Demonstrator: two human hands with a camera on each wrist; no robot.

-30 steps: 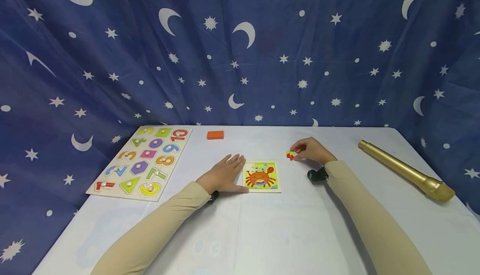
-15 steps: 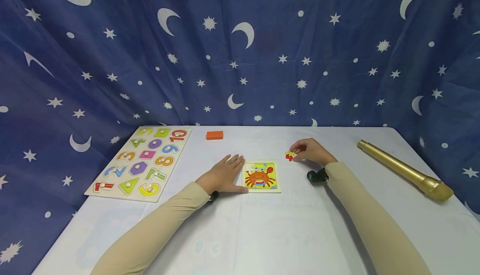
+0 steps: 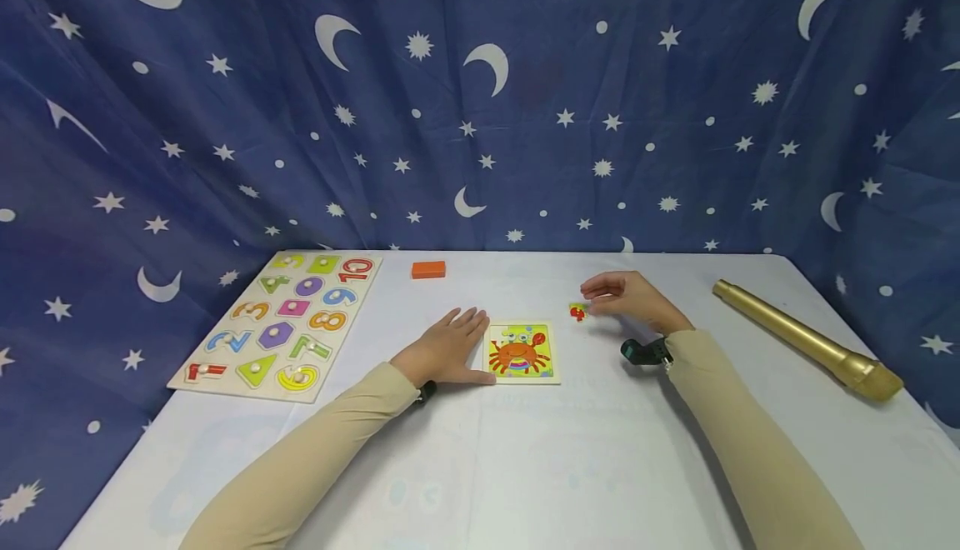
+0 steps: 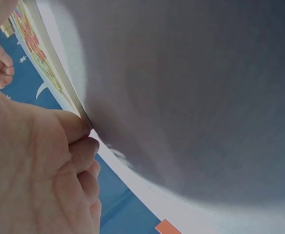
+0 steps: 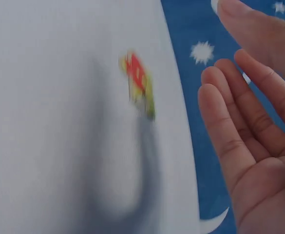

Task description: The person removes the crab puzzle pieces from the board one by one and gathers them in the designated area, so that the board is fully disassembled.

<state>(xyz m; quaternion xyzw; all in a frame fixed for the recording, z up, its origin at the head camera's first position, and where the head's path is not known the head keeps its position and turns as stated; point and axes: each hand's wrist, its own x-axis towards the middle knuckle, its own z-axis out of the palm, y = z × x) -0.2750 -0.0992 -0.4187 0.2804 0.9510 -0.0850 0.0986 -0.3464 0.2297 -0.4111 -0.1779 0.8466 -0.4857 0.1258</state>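
Note:
A small square wooden crab puzzle [image 3: 520,354] lies flat on the white table, mid-front in the head view. My left hand [image 3: 446,352], fingers spread, rests along its left side. In the left wrist view that hand's thumb and fingers touch the edge of the puzzle board [image 4: 66,95]. Just beyond the puzzle's upper right corner is a small red and yellow puzzle piece [image 3: 577,312]. Beside it hovers my right hand [image 3: 628,298], holding nothing; the right wrist view shows its fingers [image 5: 215,109] apart from the loose piece [image 5: 140,75].
A number-and-shape peg board [image 3: 277,329] sits at the left of the table. Near the back edge lies an orange block [image 3: 428,270]. A gold microphone [image 3: 806,340] lies slanted on the right. Behind the table hangs a blue star-and-moon curtain [image 3: 525,150].
My right hand has let go of the puzzle piece and shifted slightly to the right, its fingers loosening. The piece stays on the table, and my left hand keeps its place.

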